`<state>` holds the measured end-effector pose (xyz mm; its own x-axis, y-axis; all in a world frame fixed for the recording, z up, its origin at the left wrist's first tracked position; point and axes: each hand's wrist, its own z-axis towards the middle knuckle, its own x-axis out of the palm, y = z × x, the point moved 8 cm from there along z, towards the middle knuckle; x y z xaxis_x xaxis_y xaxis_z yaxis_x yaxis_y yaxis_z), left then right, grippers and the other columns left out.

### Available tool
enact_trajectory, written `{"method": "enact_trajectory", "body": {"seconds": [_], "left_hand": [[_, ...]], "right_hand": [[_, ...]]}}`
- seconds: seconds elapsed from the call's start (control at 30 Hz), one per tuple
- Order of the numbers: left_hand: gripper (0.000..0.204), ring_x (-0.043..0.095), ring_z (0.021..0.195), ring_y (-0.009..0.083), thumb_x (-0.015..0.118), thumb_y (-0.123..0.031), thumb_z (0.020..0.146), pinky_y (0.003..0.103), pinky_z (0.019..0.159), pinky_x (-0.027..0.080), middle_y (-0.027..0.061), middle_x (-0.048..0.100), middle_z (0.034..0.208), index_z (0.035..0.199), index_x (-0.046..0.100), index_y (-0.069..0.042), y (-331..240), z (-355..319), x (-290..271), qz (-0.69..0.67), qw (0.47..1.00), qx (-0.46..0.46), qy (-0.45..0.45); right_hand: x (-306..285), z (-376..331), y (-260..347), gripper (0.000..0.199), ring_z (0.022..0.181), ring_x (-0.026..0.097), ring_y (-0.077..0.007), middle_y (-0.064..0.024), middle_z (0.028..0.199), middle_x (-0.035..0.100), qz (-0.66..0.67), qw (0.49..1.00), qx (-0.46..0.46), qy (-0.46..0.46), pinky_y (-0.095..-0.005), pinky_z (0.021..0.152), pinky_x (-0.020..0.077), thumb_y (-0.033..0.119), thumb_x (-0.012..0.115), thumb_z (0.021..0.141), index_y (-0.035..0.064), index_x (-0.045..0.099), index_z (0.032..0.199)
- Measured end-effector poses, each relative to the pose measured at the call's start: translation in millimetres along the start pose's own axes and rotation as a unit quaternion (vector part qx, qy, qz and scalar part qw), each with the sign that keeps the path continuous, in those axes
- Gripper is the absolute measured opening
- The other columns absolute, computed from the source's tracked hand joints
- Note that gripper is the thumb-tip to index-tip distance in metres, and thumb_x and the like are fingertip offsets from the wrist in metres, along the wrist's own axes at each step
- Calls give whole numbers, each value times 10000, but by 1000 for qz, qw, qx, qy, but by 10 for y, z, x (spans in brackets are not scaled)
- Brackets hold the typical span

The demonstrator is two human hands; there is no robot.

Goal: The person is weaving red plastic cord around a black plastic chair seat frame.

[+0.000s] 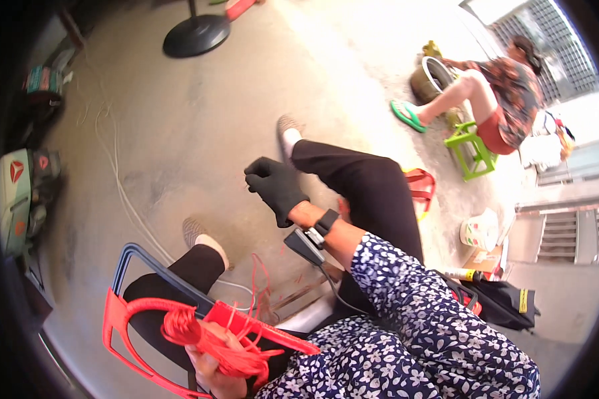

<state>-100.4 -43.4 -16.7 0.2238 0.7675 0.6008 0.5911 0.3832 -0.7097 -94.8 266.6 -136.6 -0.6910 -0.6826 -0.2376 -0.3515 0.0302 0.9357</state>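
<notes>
the frame [116,311] over my left leg [199,264] looks part-wrapped in red, its dark stretch left bare; my left hand [216,367] grips the cord bundle [214,344], my curled right hand [275,191] holding what i can't tell.

From the wearer's head, the left of two side-by-side fisheye cameras is looking steeply down and forward over the lap. It is sitting close to the flowered sleeve [439,319] and the red cord bundle [229,352], which are looming large toward the lower edge. The dark trouser legs [373,193] are stretching away from it over the floor [180,133]. Farther off, it is catching a round black base [196,36] at the top and a seated person [509,93], smaller, at the upper right. Darkness is ringing the wide view.
</notes>
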Motion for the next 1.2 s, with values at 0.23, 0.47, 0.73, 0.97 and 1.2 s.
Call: {"method": "enact_trajectory", "body": {"seconds": [0.23,0.47,0.73,0.97,1.2], "left_hand": [[255,437,553,106,551,-191,817,234,467,366,61,472,760,947,478,15,350,-38,595,73,986,-3,147],[308,569,701,146,578,-213,856,255,626,477,77,572,837,1052,517,16,483,-190,727,66,986,22,150],[324,607,784,67,666,52,813,228,684,502,48,662,951,1116,556,23,606,-248,1078,231,952,52,196],[312,541,660,30,623,16,864,179,581,442,73,670,935,1165,544,2,582,-254,1044,258,939,66,216],[325,502,555,29,482,-39,970,181,541,466,126,675,947,1288,444,9,321,-142,892,163,967,99,169]], "right_hand": [[-2456,-1383,1006,150,759,635,-99,-60,820,680,-57,929,-248,-270,-250,725,502,83,640,854,38,666,995],[-3466,-1651,-430,201,874,657,-212,-113,955,687,-332,903,-95,-255,-315,820,508,174,647,855,39,682,999],[-1575,-2198,1439,334,973,628,-178,-113,1104,648,-100,960,-253,74,-307,864,494,121,681,813,14,634,1126],[-910,-2054,985,297,937,648,-243,-115,1062,651,313,941,-17,127,-332,825,508,205,620,891,21,600,1124],[-1627,-1752,774,163,866,623,-204,-100,938,625,370,928,-17,49,-325,803,506,168,577,903,24,569,980]]}}
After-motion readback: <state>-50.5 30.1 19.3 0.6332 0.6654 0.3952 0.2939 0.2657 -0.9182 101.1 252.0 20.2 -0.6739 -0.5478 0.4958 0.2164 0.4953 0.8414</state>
